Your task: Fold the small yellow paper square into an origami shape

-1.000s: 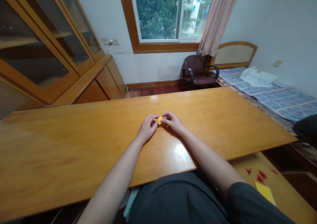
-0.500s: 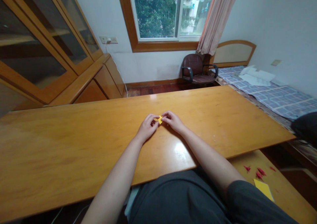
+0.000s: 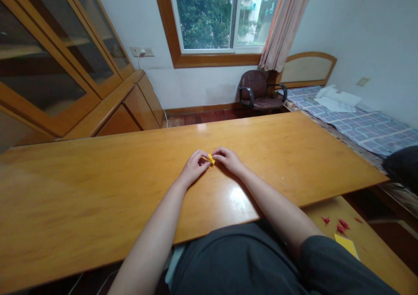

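Note:
A small folded piece of yellow paper (image 3: 211, 159) lies between my two hands on the long wooden table (image 3: 98, 177), near its middle. My left hand (image 3: 193, 168) pinches the paper's left side with curled fingers. My right hand (image 3: 228, 159) pinches its right side, fingertips pressed together on it. Both hands rest on the tabletop. Most of the paper is hidden under my fingertips.
A lower wooden surface at the right front holds small red folded paper pieces (image 3: 339, 226) and a yellow paper sheet (image 3: 346, 246). Beyond the table are a dark red armchair (image 3: 256, 90), a bed with a checked cover (image 3: 369, 127), a glass-door cabinet (image 3: 58, 64) and a window.
The paper now shows less between my fingertips and sits lower toward the table. My hands stay almost in place; the view shifted slightly.

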{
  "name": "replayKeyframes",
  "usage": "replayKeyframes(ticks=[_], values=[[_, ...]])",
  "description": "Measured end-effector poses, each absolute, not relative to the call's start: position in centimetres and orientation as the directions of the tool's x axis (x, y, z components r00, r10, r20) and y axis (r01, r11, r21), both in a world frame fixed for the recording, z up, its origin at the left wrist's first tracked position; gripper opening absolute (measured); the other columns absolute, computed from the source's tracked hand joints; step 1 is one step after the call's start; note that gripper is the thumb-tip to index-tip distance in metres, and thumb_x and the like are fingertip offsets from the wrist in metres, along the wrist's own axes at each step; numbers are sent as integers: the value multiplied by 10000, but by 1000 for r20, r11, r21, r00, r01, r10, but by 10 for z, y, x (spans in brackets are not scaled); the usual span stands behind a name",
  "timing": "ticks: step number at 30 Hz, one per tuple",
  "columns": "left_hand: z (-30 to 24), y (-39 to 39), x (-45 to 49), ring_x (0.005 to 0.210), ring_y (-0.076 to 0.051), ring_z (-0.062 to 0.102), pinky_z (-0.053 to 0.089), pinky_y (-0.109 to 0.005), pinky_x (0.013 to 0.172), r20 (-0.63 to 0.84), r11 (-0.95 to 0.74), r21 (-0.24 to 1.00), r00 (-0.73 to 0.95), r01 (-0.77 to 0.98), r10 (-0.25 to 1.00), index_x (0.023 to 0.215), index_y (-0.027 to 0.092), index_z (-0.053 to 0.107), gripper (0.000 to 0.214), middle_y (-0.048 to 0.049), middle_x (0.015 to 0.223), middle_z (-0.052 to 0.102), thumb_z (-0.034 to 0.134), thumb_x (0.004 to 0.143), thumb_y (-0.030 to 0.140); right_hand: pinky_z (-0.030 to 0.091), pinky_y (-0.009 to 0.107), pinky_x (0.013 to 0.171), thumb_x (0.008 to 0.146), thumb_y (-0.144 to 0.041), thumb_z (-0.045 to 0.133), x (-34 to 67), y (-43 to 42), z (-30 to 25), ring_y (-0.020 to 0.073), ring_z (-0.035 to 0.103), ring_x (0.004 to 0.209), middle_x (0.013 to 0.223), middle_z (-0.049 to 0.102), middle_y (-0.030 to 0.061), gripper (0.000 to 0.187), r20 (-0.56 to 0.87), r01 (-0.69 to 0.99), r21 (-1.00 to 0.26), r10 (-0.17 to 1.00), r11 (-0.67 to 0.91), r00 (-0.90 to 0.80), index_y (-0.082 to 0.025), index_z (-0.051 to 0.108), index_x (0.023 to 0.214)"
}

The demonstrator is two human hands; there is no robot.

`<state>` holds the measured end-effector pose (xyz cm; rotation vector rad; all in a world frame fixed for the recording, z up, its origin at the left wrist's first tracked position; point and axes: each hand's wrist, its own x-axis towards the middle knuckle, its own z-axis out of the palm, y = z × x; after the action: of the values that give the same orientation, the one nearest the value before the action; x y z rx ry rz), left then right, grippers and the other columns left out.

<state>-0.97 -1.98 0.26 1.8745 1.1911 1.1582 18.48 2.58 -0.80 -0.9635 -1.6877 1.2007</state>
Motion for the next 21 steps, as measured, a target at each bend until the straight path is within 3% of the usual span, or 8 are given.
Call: replayKeyframes(ticks=[13,21], values=[[5,-17,-14,943,-188,630,503,-361,919,386,-466,772,263,432,884,851,211,694,99,-44,942,668,628,885,276,473,314,840,791,-304,665,185,25,-2,165,630,828,853,716,19,154,189,88,-966,894,244,-405,-185,721,871],[1,-16,-15,910,-192,652,555,-347,831,350,-398,857,196,328,916,869,197,695,123,-60,970,651,631,876,303,480,333,880,800,-255,640,186,24,0,176,646,883,903,738,29,154,215,79,-958,873,275,-438,-191,744,895]])
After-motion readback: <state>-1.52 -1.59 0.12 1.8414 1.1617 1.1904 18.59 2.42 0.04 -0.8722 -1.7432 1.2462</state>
